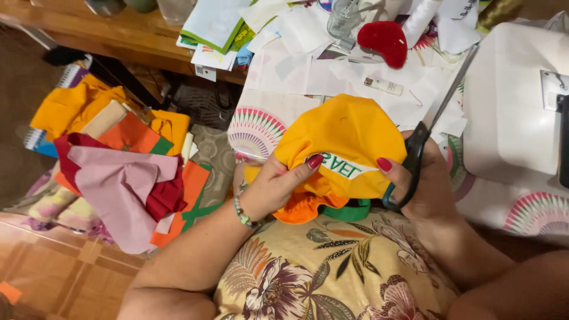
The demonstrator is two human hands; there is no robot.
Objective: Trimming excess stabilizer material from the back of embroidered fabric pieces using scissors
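Scissors (428, 121) with dark handles sit clamped in the right hand (424, 181), blades pointing up and away over the worktop (367, 89). The left hand (274, 185) is closed on a yellow fabric piece (347, 145), thumb pressed beside a white label with green lettering (342, 167) sewn on its face. Orange and green cloth (323, 208) bunches under the yellow, over the person's lap. Both hands meet at the fabric's lower edge, just in front of the body. For a clean cut, the cloth looks best kept taut between the thumbs, with the blades brought down close to the label and clear of the fingertips. Beyond lie paper scraps, a red heart-shaped cushion (385, 40), a white sewing machine (515, 101), and a heap of coloured fabrics (118, 166) on the floor.
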